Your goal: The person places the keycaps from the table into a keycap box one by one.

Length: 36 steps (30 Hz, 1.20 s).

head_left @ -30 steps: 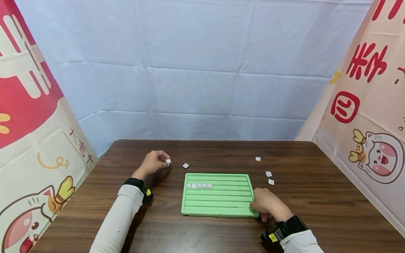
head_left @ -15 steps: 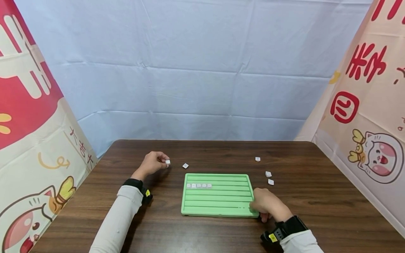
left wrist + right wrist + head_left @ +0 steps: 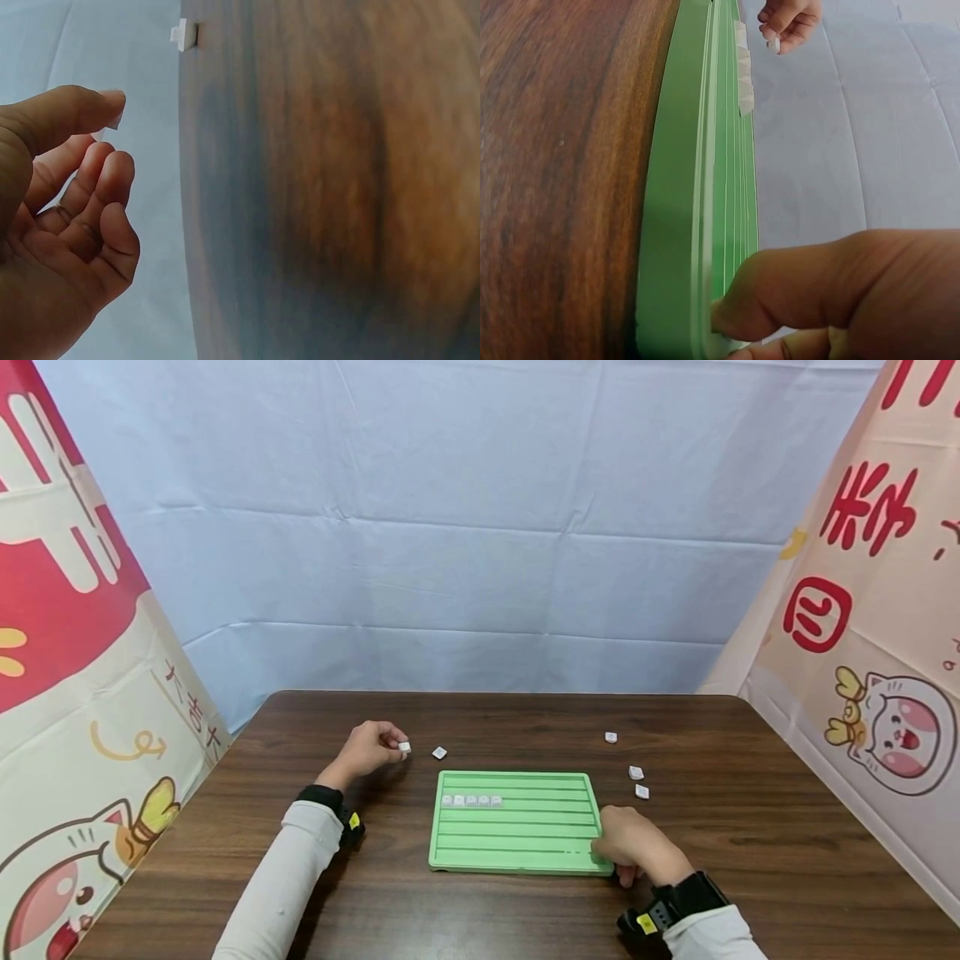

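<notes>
My left hand (image 3: 369, 748) pinches a small white tile (image 3: 405, 747) between thumb and fingertips, above the table left of the board. In the left wrist view the thumb and fingers hide most of that tile (image 3: 112, 124). My right hand (image 3: 637, 845) grips the right front corner of a green grooved board (image 3: 517, 839), the thumb on its top surface in the right wrist view. A short row of white tiles (image 3: 471, 801) sits side by side in one of the board's upper grooves, at its left end.
Another loose white tile (image 3: 439, 752) lies just behind the board's left corner. Further right, three more lie apart: a far tile (image 3: 611, 737), a middle tile (image 3: 636, 772) and a near tile (image 3: 642, 792). The brown wooden table (image 3: 525, 918) ends before a pale blue cloth.
My left hand, with its tile, has shifted slightly right and toward me. The right hand and the board have stayed in place.
</notes>
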Motion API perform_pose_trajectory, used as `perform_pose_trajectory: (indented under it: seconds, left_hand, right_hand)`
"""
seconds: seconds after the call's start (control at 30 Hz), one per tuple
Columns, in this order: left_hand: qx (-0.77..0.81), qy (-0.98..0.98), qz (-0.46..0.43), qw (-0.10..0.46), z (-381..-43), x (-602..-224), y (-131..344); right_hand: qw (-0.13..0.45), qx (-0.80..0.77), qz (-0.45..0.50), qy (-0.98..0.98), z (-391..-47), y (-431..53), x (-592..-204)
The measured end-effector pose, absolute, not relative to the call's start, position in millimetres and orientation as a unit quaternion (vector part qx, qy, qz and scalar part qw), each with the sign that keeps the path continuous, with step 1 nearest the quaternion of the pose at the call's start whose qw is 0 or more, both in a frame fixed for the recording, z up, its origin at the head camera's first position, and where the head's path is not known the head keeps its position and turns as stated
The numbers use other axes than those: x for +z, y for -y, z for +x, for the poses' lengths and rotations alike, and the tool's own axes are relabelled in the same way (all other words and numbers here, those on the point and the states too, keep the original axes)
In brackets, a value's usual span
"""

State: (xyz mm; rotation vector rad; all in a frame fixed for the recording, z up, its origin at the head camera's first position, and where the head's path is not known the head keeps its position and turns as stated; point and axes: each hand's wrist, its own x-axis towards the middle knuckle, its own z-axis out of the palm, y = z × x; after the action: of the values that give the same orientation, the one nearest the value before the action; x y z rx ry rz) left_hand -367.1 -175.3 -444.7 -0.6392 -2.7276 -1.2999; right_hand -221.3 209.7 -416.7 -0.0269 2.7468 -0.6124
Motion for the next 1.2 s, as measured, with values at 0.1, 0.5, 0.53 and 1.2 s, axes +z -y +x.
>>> perform_pose_trajectory:
  seconds: [0.1,0.5,0.53,1.2]
  left_hand:
    - [-0.417,0.883,-0.212,0.029,-368.3,-446.7,171.7]
    - [-0.415,0.879,-0.232,0.028,-368.0,-446.8,158.3]
    - [-0.415,0.879,-0.234,0.028,-367.6,-446.8,156.9]
    - [-0.408,0.87,-0.277,-0.004,-353.2,-444.5,129.8]
  right_hand:
    - [0.165,-0.213,-0.009,-0.963,-221.6,-209.8,-416.3]
    - [0.164,-0.211,-0.007,-0.964,-222.2,-209.8,-415.1]
    - [0.164,-0.211,-0.007,-0.964,-222.2,-209.8,-415.2]
    - [0.165,-0.21,-0.012,-0.964,-222.8,-210.5,-417.5]
